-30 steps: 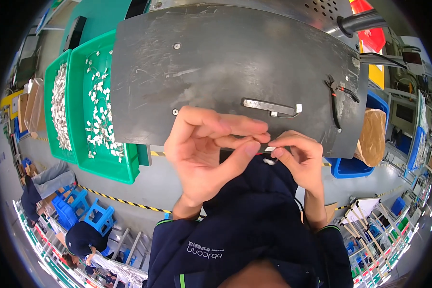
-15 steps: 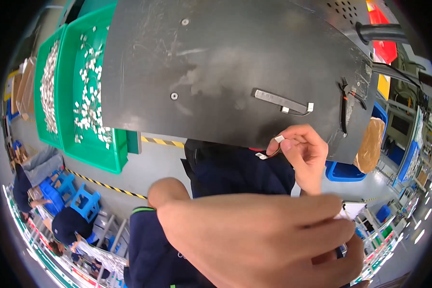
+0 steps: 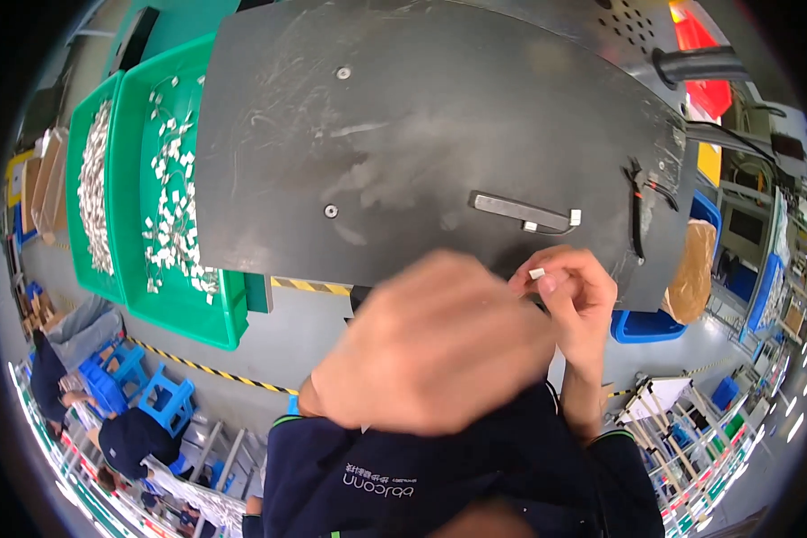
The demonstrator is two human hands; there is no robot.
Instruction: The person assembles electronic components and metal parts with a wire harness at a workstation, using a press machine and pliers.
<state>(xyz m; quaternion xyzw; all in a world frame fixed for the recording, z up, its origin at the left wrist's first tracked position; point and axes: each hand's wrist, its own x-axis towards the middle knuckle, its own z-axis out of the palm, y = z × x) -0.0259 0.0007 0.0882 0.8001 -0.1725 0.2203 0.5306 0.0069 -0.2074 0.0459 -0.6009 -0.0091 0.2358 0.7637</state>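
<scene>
dark scratched metal worktop (image 3: pixel 403 134), near edge just above both hands; wide bare surface around one grey bar-shaped fixture (image 3: pixel 520 212). right hand (image 3: pixel 569 300) pinches one small white plastic connector (image 3: pixel 537 273) between fingertips, over that edge. left hand (image 3: pixel 430 354), blurred, grip not discernible; half a second earlier it sat lower and nearer the camera. two green plastic bins (image 3: pixel 134 224) of white parts lie left.

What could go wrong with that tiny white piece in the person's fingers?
The small white piece is only pinched at the tips of the right hand, out past the edge of the dark worktop, so it might slip and drop to the floor. The left hand is raised close to the camera and blurred, blocking much of the view, which could make handling the piece harder.
</scene>
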